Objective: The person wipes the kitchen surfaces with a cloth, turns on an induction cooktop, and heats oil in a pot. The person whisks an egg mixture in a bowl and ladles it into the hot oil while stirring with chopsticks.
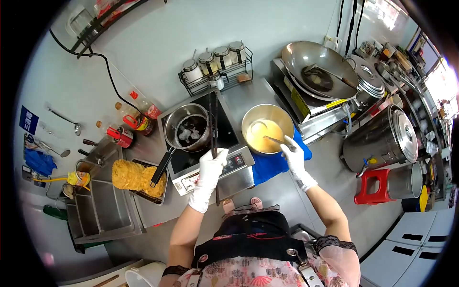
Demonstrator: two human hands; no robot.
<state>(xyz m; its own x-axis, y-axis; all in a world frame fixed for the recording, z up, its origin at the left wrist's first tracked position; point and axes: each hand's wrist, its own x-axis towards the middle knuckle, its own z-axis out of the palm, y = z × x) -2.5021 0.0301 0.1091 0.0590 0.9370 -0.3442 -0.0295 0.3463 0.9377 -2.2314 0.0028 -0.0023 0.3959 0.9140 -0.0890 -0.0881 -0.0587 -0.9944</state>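
My left hand, in a white glove, is closed around a pair of long dark chopsticks, held upright in front of the induction cooker. To its left a saucepan with dark liquid and pale floating bits sits on the cooker, its black handle pointing toward me. A steel bowl of yellow liquid stands on a blue cloth to the right. My right hand, also gloved, grips the handle of a ladle whose head dips into that liquid.
Golden fried rounds lie on a tray beside a sink. Several bottles and a seasoning rack line the wall. A wok rests on the right burner; a red stool stands on the floor.
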